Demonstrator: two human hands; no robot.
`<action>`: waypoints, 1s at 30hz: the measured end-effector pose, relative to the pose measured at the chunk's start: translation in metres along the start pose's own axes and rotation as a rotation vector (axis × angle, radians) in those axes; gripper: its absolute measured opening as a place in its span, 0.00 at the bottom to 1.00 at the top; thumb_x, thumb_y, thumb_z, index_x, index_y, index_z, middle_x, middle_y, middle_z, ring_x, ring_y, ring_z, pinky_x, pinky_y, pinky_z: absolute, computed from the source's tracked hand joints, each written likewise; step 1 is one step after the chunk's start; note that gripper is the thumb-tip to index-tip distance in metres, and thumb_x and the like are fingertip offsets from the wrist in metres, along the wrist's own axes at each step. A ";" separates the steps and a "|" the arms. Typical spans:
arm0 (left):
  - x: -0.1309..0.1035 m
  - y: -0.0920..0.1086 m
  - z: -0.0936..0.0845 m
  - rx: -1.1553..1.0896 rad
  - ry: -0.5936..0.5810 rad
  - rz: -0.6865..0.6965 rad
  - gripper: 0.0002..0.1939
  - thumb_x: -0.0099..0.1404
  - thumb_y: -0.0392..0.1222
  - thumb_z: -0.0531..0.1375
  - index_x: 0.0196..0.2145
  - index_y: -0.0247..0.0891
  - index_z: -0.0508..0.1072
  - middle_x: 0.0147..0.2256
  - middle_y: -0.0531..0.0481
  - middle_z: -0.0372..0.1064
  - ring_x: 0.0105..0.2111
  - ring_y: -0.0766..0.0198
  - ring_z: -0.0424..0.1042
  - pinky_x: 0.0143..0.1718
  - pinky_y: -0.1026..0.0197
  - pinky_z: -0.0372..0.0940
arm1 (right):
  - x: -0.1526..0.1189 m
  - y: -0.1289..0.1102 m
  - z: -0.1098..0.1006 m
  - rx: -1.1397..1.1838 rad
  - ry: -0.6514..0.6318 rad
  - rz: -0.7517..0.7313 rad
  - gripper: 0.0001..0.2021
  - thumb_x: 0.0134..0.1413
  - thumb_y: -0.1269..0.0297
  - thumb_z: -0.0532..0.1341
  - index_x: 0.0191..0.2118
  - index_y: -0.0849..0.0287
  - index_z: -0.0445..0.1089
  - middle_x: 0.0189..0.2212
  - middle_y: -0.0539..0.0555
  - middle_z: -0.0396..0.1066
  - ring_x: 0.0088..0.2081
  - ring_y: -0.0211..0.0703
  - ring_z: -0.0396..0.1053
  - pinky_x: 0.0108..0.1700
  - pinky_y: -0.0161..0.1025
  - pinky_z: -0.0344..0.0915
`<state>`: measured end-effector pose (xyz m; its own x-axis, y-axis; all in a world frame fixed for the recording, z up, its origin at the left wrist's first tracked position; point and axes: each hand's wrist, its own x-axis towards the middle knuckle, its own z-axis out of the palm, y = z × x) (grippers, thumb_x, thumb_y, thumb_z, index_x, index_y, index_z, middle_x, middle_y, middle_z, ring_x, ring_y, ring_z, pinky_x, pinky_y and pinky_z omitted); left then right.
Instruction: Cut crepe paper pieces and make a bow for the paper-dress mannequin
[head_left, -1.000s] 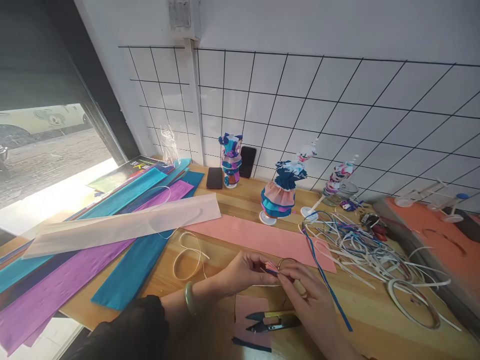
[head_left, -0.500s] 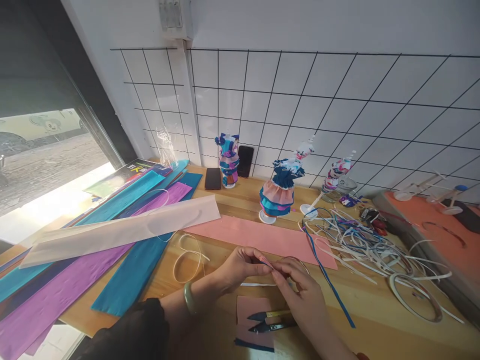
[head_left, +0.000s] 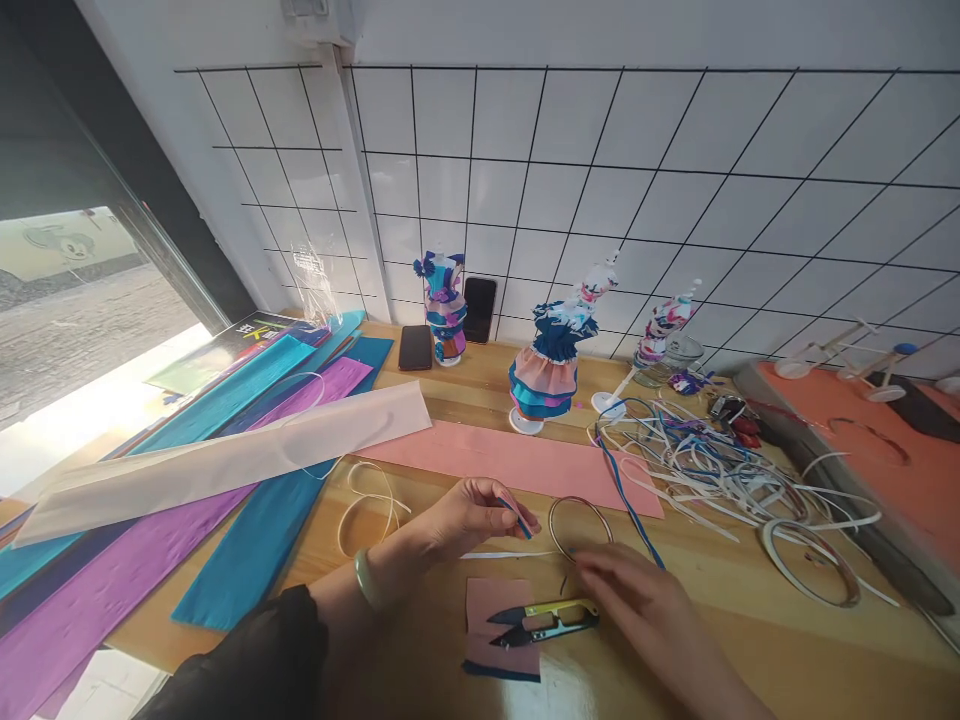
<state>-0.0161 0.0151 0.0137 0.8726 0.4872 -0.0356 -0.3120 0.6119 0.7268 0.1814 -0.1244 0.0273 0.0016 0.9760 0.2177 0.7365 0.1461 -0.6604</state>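
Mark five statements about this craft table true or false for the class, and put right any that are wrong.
1. The left hand holds a small pink-and-blue piece. True.
2. Both hands grip that piece. False: the right hand is apart from it, near the thin ring.
3. A pale bangle circles the left wrist. True.
4. The snips lie on the orange surface. False: they lie partly over a small pink rectangle.
5. The tangle of strips is to the right of the pink-skirted figure. True.
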 end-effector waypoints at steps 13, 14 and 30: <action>-0.005 0.003 -0.007 -0.083 -0.300 -0.156 0.12 0.45 0.39 0.69 0.25 0.33 0.70 0.29 0.45 0.75 0.38 0.49 0.73 0.45 0.46 0.59 | -0.012 -0.017 0.016 -0.299 -0.141 -0.404 0.08 0.56 0.69 0.55 0.39 0.55 0.71 0.35 0.53 0.73 0.37 0.41 0.69 0.39 0.36 0.68; -0.006 0.004 -0.007 -0.061 -0.296 -0.169 0.12 0.46 0.39 0.68 0.26 0.33 0.70 0.30 0.44 0.75 0.39 0.49 0.73 0.45 0.46 0.59 | -0.011 -0.016 0.018 -0.324 -0.128 -0.436 0.09 0.56 0.69 0.55 0.40 0.55 0.71 0.35 0.53 0.73 0.37 0.41 0.69 0.39 0.36 0.68; 0.000 0.002 0.002 0.291 -0.090 -0.119 0.16 0.46 0.44 0.68 0.28 0.33 0.67 0.26 0.48 0.73 0.29 0.65 0.73 0.33 0.65 0.62 | -0.030 -0.007 0.004 -0.362 0.086 -0.423 0.11 0.56 0.70 0.50 0.40 0.55 0.68 0.32 0.52 0.77 0.31 0.41 0.74 0.33 0.34 0.71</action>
<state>-0.0161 0.0151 0.0171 0.9301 0.3582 -0.0810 -0.0965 0.4512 0.8872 0.1734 -0.1537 0.0232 -0.3000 0.8257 0.4777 0.8701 0.4422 -0.2180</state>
